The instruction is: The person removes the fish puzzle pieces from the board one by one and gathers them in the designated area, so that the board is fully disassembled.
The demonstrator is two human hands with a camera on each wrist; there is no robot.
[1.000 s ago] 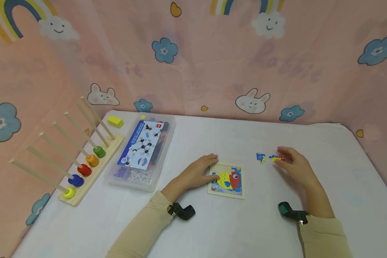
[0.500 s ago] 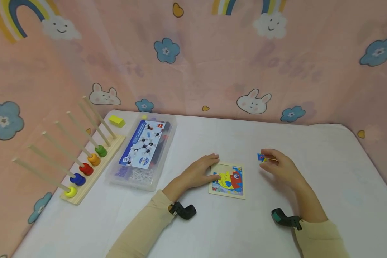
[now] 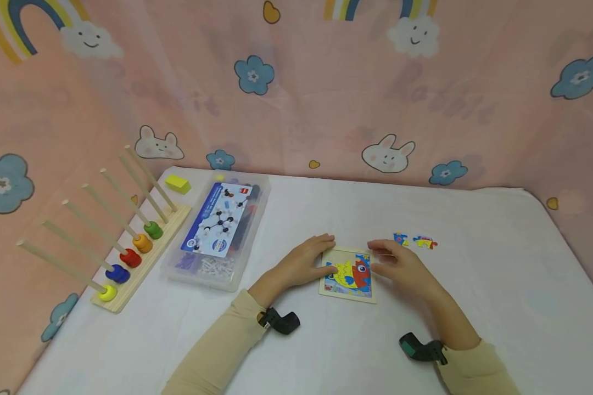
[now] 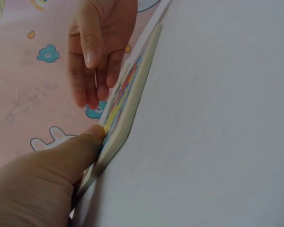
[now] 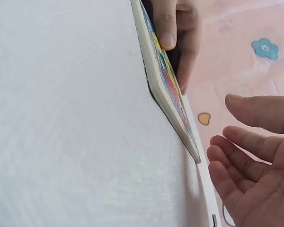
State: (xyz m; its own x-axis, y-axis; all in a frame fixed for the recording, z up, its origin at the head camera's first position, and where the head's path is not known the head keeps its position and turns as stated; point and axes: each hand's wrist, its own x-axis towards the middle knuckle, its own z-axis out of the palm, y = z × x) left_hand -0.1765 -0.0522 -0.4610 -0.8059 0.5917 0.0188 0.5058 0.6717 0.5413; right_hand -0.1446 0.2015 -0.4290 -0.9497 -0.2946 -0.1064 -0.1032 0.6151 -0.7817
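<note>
A square wooden fish jigsaw puzzle (image 3: 359,277) lies on the white table, its picture yellow, red and blue. My left hand (image 3: 300,264) holds it at the left side, thumb (image 4: 95,135) on its face and the other fingers by its far left corner. Just off the right edge of the puzzle is my right hand (image 3: 406,270), fingers loosely bent and thumb apart, with nothing held in the right wrist view. Beyond that hand lie two loose puzzle pieces: a blue one (image 3: 400,238), partly hidden by the hand, and a yellow, red and blue one (image 3: 426,242).
Left of the hands stands a clear plastic box (image 3: 217,227) with a molecule-model label. Farther left is a wooden peg rack (image 3: 173,222) with tall rods and coloured beads. A yellow block (image 3: 178,184) sits behind it. A pink patterned cloth (image 3: 316,99) hangs along the back.
My right hand has moved left from beside the loose pieces to the puzzle's right edge, uncovering the multicoloured piece. My left hand stays on the puzzle.
</note>
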